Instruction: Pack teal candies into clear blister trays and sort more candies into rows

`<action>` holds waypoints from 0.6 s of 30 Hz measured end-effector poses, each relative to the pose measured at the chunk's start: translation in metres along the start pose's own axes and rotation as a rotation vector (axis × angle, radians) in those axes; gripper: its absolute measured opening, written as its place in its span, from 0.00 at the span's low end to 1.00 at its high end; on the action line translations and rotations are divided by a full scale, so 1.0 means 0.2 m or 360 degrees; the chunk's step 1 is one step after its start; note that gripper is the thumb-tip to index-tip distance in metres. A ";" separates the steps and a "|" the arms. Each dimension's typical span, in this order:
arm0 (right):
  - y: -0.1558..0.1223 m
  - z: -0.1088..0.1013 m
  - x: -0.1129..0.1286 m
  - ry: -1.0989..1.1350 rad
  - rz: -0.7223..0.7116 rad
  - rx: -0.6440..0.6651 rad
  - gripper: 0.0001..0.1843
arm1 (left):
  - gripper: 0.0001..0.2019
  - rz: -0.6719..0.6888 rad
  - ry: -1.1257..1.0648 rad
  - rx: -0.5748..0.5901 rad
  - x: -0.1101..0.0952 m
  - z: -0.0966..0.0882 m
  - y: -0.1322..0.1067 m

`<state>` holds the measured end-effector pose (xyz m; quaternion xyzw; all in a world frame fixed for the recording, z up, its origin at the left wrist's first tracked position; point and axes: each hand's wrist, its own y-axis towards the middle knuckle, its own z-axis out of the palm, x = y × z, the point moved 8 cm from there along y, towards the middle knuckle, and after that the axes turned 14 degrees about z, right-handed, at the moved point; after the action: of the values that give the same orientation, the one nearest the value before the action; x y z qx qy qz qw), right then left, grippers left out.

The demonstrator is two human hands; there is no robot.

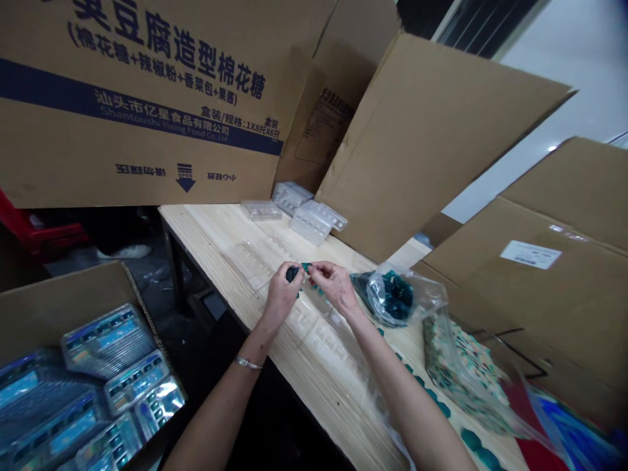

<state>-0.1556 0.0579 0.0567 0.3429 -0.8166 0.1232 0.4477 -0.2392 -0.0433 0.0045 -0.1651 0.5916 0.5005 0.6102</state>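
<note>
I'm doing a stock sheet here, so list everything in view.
Wooden table: one, pale, centre
Plastic trays: several, clear, on table
Plastic bag of teal pieces: one, clear, mid-right
Plastic bag of mixed pieces: one, clear, lower right
Loose pieces: several, teal, table's right side
Printed cardboard box: one, brown, back left
Plain cardboard panel: one, brown, behind table
Labelled cardboard box: one, brown, right
Open cardboard box: one, brown, lower left
Plastic packs: several, clear and blue, inside it
Plastic object: one, red, far left
Shoe: one, white, left floor
Shiny material: count unclear, blue, lower right
Metal bracelet: one, silver, left wrist
Left hand: one, bare, holding dark item
Right hand: one, bare, pinching teal piece
</note>
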 end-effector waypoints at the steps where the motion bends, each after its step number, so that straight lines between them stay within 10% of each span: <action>1: -0.01 -0.01 0.03 -0.0123 -0.0144 -0.0060 0.13 | 0.04 0.0063 0.0040 0.0000 -0.02 0.00 0.01; 6: -0.08 0.00 0.12 -0.0521 -0.0579 -0.0105 0.12 | 0.02 0.0325 0.0208 0.0064 -0.07 0.01 0.01; 18: 0.00 0.02 -0.06 0.0444 0.0202 0.0286 0.16 | 0.03 0.0165 0.0181 0.0015 0.00 -0.03 0.03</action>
<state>-0.1548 0.0610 0.0446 0.3089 -0.7523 0.2700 0.5156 -0.2477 -0.0445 0.0051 -0.1595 0.6354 0.5184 0.5497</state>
